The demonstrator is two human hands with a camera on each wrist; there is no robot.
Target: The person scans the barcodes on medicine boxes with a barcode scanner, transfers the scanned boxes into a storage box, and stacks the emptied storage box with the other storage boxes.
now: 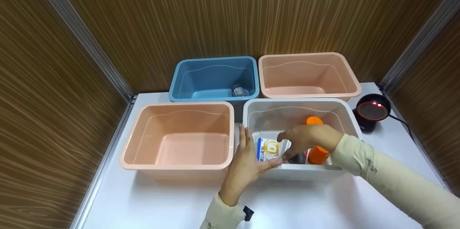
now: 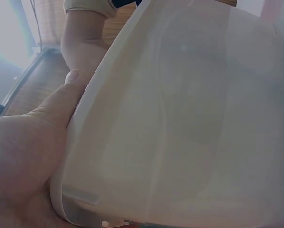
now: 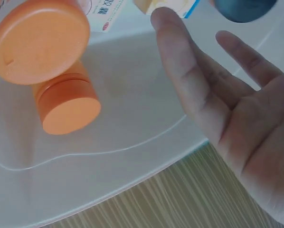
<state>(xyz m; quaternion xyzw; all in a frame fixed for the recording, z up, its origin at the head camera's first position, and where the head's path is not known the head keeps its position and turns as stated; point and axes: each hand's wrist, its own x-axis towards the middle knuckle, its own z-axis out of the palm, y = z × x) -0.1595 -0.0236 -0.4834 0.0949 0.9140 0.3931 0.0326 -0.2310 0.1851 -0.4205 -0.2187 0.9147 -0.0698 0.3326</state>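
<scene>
Left hand (image 1: 244, 164), fingers straight, against near-left corner of white rectangular plastic bin (image 1: 305, 174), probably steadying it. Right hand (image 1: 305, 137) dips inside, fingers parted, gripping nothing; arm crosses rim, likely because contents lie low. Bin holds white-blue printed carton (image 1: 267, 149) beside right fingertips, plus two round orange plastic caps (image 1: 318, 155). Rear blue plastic bin (image 1: 205, 78): small dark labelled jar (image 1: 239, 91).

Wood-grain wall (image 1: 215, 13) behind white table (image 1: 287, 204)
</scene>
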